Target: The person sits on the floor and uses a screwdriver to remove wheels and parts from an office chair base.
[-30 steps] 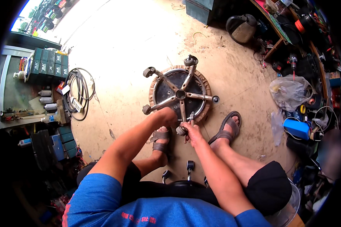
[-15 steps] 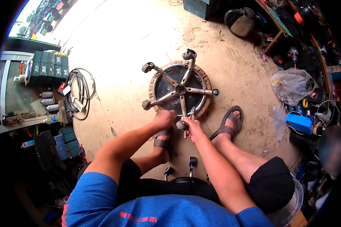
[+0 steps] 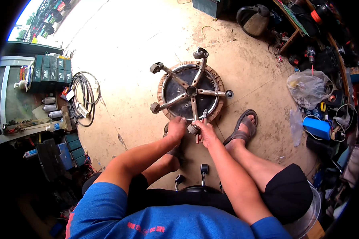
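An upturned round stool lies on the floor between my feet, its dark underside (image 3: 175,88) ringed by a brown gathered cover. Its metal base (image 3: 208,93) spreads five arms with casters. My right hand (image 3: 206,133) is closed around a metal plier-like tool (image 3: 204,114), beside the nearest caster (image 3: 194,129); that hand partly hides the tool. Just left of this caster, my left hand (image 3: 177,127) is closed, fingertips pinched together. Whatever it may hold is too small or hidden to make out.
A coiled black cable with a white power strip (image 3: 82,110) lies at left, near stacked green boxes (image 3: 52,73). A kettle (image 3: 254,20) stands far right. Along the right are a plastic bag (image 3: 310,88), a drill (image 3: 310,55) and a blue box (image 3: 316,128). Another caster base (image 3: 204,169) shows beneath me.
My left hand has shifted slightly toward me beside the nearest caster. My right hand keeps its grip on the tool. The whole view has tilted a little.
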The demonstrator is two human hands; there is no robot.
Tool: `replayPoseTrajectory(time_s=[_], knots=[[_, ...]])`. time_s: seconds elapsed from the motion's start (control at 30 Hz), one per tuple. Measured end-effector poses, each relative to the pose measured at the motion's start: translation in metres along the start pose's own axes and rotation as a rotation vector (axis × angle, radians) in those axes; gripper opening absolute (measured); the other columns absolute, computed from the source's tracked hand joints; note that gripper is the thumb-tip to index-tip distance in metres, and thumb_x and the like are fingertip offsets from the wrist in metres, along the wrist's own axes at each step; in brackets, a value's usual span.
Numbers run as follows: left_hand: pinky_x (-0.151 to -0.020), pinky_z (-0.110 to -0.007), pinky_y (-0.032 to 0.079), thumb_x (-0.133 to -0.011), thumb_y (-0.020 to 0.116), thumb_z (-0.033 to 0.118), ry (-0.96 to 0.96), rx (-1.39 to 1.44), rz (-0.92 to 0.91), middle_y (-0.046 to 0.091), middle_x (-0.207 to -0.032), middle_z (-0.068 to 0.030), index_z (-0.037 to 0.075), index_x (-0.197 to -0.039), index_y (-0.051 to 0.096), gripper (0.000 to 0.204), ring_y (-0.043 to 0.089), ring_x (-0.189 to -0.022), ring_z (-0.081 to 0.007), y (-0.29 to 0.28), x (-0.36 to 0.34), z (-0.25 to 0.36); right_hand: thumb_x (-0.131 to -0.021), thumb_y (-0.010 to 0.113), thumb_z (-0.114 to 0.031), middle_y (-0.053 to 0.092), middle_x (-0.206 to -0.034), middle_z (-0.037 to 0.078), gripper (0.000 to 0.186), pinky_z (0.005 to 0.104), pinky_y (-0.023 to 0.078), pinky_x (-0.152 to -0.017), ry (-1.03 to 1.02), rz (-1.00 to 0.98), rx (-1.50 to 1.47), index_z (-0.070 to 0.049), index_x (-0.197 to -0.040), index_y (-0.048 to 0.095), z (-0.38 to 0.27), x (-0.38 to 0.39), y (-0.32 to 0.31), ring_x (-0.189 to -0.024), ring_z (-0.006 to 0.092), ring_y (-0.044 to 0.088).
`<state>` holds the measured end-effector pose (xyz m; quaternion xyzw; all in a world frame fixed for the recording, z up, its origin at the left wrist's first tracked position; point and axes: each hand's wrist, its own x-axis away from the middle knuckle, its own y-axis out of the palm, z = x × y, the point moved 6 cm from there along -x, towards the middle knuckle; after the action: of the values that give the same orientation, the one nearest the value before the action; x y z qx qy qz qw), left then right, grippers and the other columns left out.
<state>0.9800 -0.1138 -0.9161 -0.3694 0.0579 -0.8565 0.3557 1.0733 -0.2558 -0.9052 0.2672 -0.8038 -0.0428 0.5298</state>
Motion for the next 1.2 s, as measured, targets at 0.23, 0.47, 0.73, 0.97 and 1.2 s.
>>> replayPoseTrajectory(time_s=[0.23,0.47,0.73,0.97,1.2], knots=[[-0.039,-0.027,0.023,-0.102,0.044,0.020,-0.853,0.722,-0.277,0.040,-0.057,0.0032,0.015,-0.070,0.046,0.033,0.030,-0.040,-0.0112,0.016,-0.034,-0.008,-0.081,0.075,-0.037,0.061,-0.073,0.004,0.032,0.0284,0.035,-0.031,-0.022,0.028,0.121,-0.008,-0.087,0.065,0.009,-0.013,-0.007,-0.038,0.0135,0.043],[-0.041,-0.027,0.032,-0.103,0.054,0.025,-0.157,0.120,-0.289,0.051,-0.061,-0.0001,0.005,-0.083,0.060,0.029,0.043,-0.045,-0.0113,-0.040,-0.050,0.107,-0.083,0.074,-0.040,0.062,-0.070,0.004,0.033,0.0287,0.035,-0.031,0.023,0.015,0.159,-0.008,-0.088,0.067,0.014,-0.015,-0.008,-0.040,0.0142,0.046],[-0.041,-0.022,0.033,-0.102,0.058,0.027,-0.328,0.360,-0.516,0.054,-0.068,0.0005,0.011,-0.087,0.061,0.022,0.048,-0.050,-0.0084,-0.020,-0.016,0.085,-0.094,0.065,-0.043,0.059,-0.063,0.007,0.037,0.0306,0.036,-0.032,0.012,0.048,0.152,-0.006,-0.089,0.065,0.000,0.008,-0.001,-0.042,0.0154,0.047],[-0.040,-0.023,0.033,-0.101,0.061,0.038,-0.236,0.373,-0.524,0.052,-0.068,0.0018,0.013,-0.080,0.055,0.033,0.053,-0.054,-0.0102,-0.028,-0.018,0.142,-0.100,0.060,-0.022,0.070,-0.098,0.012,0.026,0.0292,0.052,-0.064,-0.156,0.022,0.163,-0.001,-0.114,0.060,-0.030,-0.001,-0.047,-0.084,0.0195,0.069],[-0.050,-0.030,0.039,-0.099,0.067,0.040,0.126,-0.282,-0.541,0.053,-0.063,0.0014,0.005,-0.081,0.061,0.040,0.049,-0.056,-0.0092,-0.011,0.036,0.194,-0.100,0.056,-0.014,0.070,-0.101,0.017,0.017,0.0339,0.062,-0.072,-0.027,-0.114,0.041,-0.003,-0.113,0.058,-0.074,0.006,-0.063,-0.088,0.0268,0.072]])
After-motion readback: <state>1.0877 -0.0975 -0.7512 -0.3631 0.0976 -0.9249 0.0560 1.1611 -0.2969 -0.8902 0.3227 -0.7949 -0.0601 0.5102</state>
